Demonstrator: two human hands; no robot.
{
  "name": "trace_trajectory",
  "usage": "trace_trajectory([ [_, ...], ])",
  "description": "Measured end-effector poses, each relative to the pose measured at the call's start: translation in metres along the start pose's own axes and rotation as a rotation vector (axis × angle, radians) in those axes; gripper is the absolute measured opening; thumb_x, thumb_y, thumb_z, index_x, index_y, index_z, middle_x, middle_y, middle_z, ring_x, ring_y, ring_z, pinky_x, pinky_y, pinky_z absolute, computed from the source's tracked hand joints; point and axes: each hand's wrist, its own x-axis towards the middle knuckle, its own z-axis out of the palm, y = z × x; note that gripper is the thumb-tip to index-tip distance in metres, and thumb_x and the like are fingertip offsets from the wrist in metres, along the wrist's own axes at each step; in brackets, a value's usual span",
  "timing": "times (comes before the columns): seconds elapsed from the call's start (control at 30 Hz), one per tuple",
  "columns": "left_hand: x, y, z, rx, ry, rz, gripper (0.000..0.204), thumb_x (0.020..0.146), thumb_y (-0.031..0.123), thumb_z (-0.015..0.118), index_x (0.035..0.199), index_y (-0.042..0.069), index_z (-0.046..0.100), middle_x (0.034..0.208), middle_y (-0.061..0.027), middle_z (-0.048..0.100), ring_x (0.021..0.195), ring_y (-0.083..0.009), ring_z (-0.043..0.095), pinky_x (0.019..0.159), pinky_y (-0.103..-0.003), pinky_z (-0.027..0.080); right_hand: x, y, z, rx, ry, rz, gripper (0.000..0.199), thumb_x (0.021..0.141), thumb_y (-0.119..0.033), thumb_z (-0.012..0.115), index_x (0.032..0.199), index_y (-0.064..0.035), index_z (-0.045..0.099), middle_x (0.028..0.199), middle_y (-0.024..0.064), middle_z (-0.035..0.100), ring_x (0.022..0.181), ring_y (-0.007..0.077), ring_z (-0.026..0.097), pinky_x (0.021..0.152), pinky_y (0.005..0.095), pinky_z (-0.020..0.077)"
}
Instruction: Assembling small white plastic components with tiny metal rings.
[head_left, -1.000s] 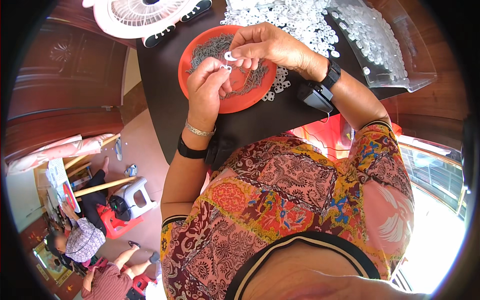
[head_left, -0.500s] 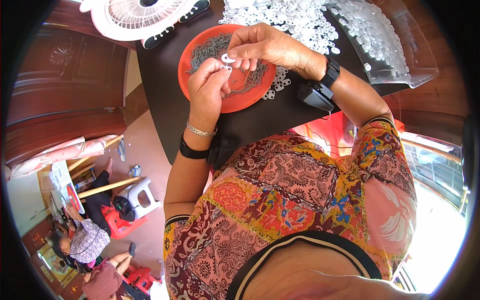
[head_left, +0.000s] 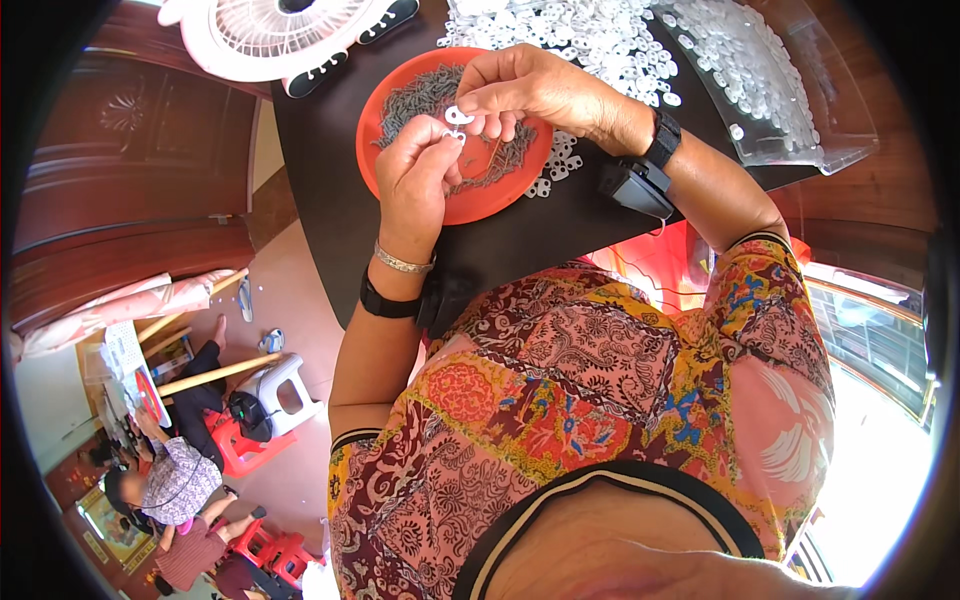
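Over the orange-red bowl (head_left: 540, 165), my left hand (head_left: 414, 178) and my right hand (head_left: 535, 90) are brought close together. A small white plastic piece with a hole (head_left: 459, 116) is pinched between my right thumb and fingers. Just below it, another small white piece (head_left: 457, 134) is in the pinch of my left thumb and forefinger. Whether the two pieces are joined, I cannot tell. Many thin grey pieces (head_left: 425, 98), too small to name exactly, lie in the bowl under my hands.
A large pile of white plastic pieces (head_left: 600, 45) covers the back of the dark table (head_left: 320, 170). More lie in a clear plastic bin (head_left: 825, 150) at right. A white fan (head_left: 250, 35) stands at back left. Two people (head_left: 180, 490) are beyond the table, lower left.
The white piece in my right hand has tilted slightly and shifted a little right. Both hands stay above the bowl. At lower left, a person in dark red has moved.
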Motion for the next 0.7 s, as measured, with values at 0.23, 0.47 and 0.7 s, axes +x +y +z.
trace_trajectory([
  [0.23,-0.0004,-0.0007,-0.001,-0.088,-0.004,-0.005,0.013,0.084,0.007,0.052,0.072,0.002,0.052,0.058,0.0,0.049,0.053,-0.0061,0.042,0.049,-0.022,0.033,0.0,0.0011,0.0034,-0.08,0.019,-0.086,0.016,0.086,-0.018,0.065,0.09,-0.0028,0.065,0.077,-0.0005,0.063,0.07,0.0063,0.059,0.062,0.0199,0.0486],
  [0.47,-0.0007,0.0028,-0.0014,-0.013,-0.023,-0.005,0.014,0.083,0.01,0.047,0.072,0.003,0.051,0.061,-0.0025,0.05,0.056,-0.0105,0.047,0.052,-0.023,0.036,-0.0013,0.0004,0.0062,-0.046,0.026,-0.071,0.018,0.087,-0.018,0.064,0.096,-0.0029,0.065,0.08,-0.0003,0.064,0.071,0.0056,0.059,0.062,0.0188,0.048],
  [0.7,-0.0007,0.0019,-0.0019,-0.04,-0.052,-0.01,0.014,0.084,0.009,0.049,0.073,0.002,0.052,0.06,-0.0017,0.05,0.054,-0.0084,0.044,0.051,-0.022,0.034,-0.0001,0.0038,0.0068,-0.091,0.026,-0.176,0.017,0.09,-0.017,0.062,0.099,-0.0026,0.065,0.08,-0.0005,0.064,0.072,0.0048,0.06,0.062,0.019,0.0486],
])
